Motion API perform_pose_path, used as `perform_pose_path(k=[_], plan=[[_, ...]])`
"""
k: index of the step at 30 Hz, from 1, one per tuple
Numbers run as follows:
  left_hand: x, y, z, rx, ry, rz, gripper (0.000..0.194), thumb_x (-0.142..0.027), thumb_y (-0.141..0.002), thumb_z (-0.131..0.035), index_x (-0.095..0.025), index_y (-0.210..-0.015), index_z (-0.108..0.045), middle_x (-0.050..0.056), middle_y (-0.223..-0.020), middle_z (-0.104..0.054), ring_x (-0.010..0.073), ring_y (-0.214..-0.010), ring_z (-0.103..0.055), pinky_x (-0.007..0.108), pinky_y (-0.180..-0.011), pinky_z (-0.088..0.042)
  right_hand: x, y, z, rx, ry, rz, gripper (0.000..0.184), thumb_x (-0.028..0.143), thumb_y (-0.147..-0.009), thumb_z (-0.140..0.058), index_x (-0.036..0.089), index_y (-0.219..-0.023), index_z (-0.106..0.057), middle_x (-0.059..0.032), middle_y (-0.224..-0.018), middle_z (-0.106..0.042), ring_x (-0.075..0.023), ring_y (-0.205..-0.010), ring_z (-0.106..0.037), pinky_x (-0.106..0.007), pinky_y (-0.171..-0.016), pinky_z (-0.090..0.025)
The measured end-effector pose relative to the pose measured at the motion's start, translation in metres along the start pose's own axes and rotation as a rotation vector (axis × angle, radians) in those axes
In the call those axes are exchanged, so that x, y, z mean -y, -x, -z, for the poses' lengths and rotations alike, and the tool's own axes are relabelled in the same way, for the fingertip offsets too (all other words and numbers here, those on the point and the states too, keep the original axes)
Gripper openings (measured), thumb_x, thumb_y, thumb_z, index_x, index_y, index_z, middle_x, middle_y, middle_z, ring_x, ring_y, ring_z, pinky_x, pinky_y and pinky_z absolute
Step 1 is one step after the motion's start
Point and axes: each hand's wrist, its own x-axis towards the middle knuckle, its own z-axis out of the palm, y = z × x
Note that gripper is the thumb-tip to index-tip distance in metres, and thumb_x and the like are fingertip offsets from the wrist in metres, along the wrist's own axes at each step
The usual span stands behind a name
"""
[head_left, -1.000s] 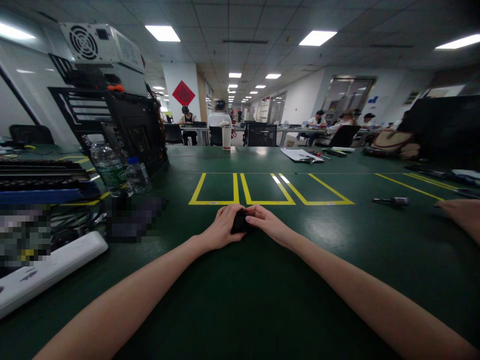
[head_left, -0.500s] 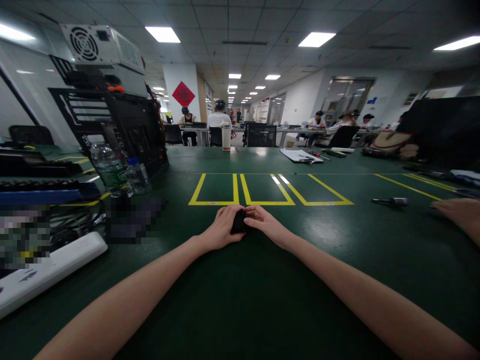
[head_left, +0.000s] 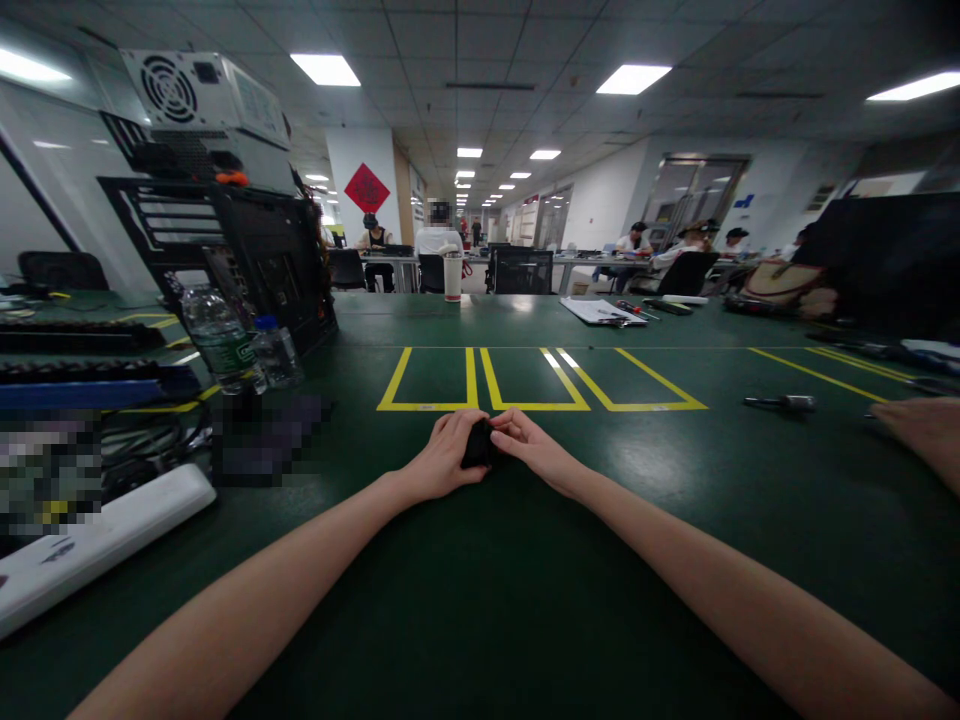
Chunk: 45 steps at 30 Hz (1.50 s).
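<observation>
A small black object (head_left: 477,446), its kind not clear, rests on or just over the green table in the middle of the view. My left hand (head_left: 441,458) is wrapped round its left side, with the thumb at the near edge. Against its right side, my right hand (head_left: 531,446) has thumb and forefinger pressed close together at the edge. Whether a small part sits between those fingertips is too fine to make out. Yellow tape outlines (head_left: 536,406) run along the table just beyond both hands.
At the left stand a black computer case (head_left: 262,255), a water bottle (head_left: 217,335) and a white power strip (head_left: 112,545). To the right lies a screwdriver-like tool (head_left: 780,403), beside another person's hand (head_left: 922,430). Farther back are a clipboard (head_left: 600,311) and a cup (head_left: 453,278).
My right fingertips have shifted very slightly at the black object's right edge. My left hand keeps its hold. The other person's hand at the right has moved a little.
</observation>
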Motion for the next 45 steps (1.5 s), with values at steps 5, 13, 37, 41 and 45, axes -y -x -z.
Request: perform_pose_path(k=[5, 13, 37, 41, 45], plan=[[-0.0001, -0.0005, -0.0007, 0.002, 0.003, 0.007, 0.060, -0.022, -0.067, -0.060, -0.023, -0.117, -0.026, 0.007, -0.114, -0.043, 0.0237, -0.111, -0.039, 0.044, -0.096, -0.024, -0.0039, -0.0013, 0.0005, -0.002, -0.008, -0.012, 0.027, 0.035, -0.071, -0.059, 0.023, -0.093, -0.048, -0.0001, -0.087, -0.056, -0.0147, -0.085, -0.052, -0.033, -0.080, -0.039], [-0.0005, 0.0003, 0.0009, 0.011, 0.001, -0.002, 0.061, -0.022, -0.067, -0.060, -0.023, -0.118, -0.026, 0.007, -0.114, -0.042, 0.0229, -0.111, -0.039, 0.042, -0.097, -0.024, -0.0010, -0.0002, 0.0026, 0.046, -0.032, -0.005, 0.029, 0.027, -0.069, -0.062, 0.022, -0.094, -0.049, -0.0014, -0.091, -0.055, -0.0158, -0.092, -0.051, -0.035, -0.085, -0.037], [0.0010, 0.0008, 0.0000, 0.006, 0.004, -0.012, 0.060, -0.022, -0.068, -0.059, -0.022, -0.118, -0.025, 0.007, -0.115, -0.041, 0.0226, -0.111, -0.038, 0.040, -0.097, -0.024, -0.0006, 0.0012, 0.0026, 0.093, -0.055, 0.050, 0.041, 0.013, -0.058, -0.069, 0.022, -0.090, -0.046, 0.0004, -0.094, -0.052, -0.0144, -0.094, -0.052, -0.034, -0.087, -0.038], [0.0008, 0.0008, -0.0002, 0.011, -0.002, -0.005, 0.061, -0.022, -0.068, -0.059, -0.021, -0.118, -0.025, 0.007, -0.115, -0.041, 0.0225, -0.111, -0.038, 0.040, -0.098, -0.024, -0.0009, 0.0019, 0.0008, 0.057, -0.063, 0.035, 0.032, 0.016, -0.063, -0.066, 0.022, -0.087, -0.046, 0.0007, -0.091, -0.053, -0.0137, -0.092, -0.052, -0.033, -0.085, -0.039], [0.0009, 0.0007, -0.0004, 0.010, -0.007, -0.002, 0.062, -0.022, -0.067, -0.060, -0.021, -0.118, -0.026, 0.007, -0.115, -0.041, 0.0218, -0.112, -0.038, 0.039, -0.098, -0.023, -0.0022, 0.0005, -0.0013, 0.003, -0.058, 0.047, 0.022, 0.020, -0.068, -0.062, 0.021, -0.085, -0.047, 0.0006, -0.090, -0.053, -0.0133, -0.090, -0.052, -0.032, -0.083, -0.040]])
